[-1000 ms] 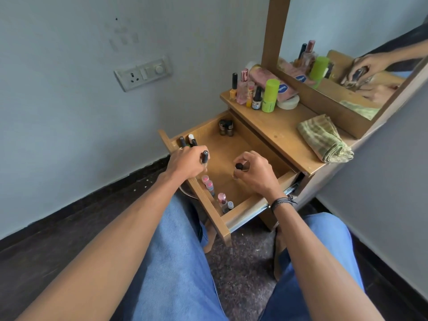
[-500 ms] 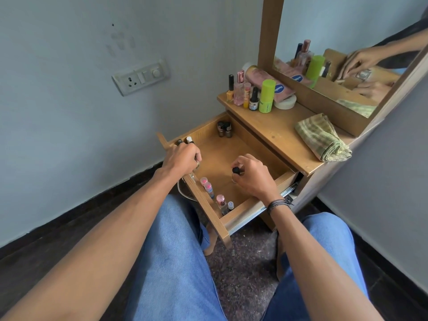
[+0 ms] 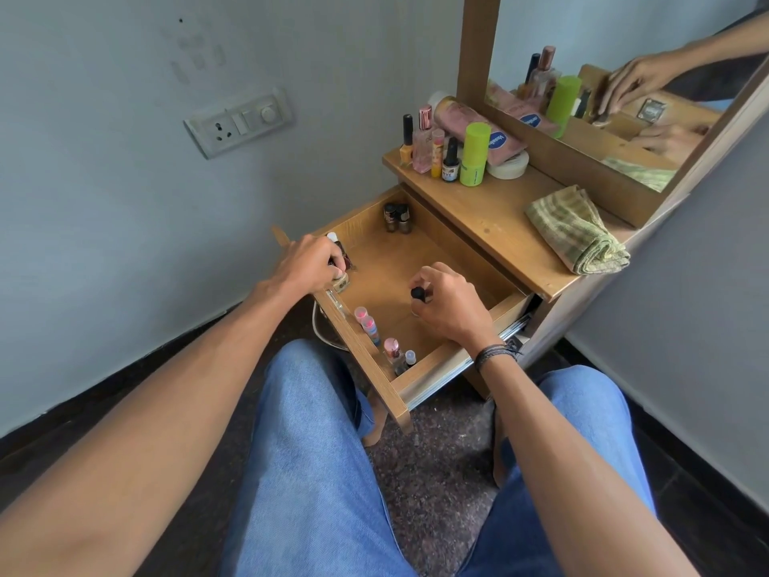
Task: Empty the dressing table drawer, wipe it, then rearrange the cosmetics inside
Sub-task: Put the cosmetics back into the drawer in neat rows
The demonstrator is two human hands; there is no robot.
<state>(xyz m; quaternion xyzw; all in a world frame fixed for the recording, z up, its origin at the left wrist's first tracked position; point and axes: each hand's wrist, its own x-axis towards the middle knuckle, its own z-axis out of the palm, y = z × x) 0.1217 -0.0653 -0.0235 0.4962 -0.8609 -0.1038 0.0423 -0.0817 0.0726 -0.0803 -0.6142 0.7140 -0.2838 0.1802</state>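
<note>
The drawer [image 3: 432, 362] is pulled out above the person's knees. The right hand [image 3: 451, 304] is inside it, near the middle. Its thumb and fingertips pinch the black cap of a small bottle [image 3: 417, 294]. The bottle stands upright, low in the drawer, just under the fingers. The left hand [image 3: 310, 260] is at the drawer's left corner. Its fingers curl round some little bottles [image 3: 341, 270] there. Pink-topped tubes [image 3: 366, 322] stand along the near wall. Two dark bottles [image 3: 397, 218] sit in the far corner. A green cloth [image 3: 578, 231] lies folded on the table top [image 3: 491, 218].
</note>
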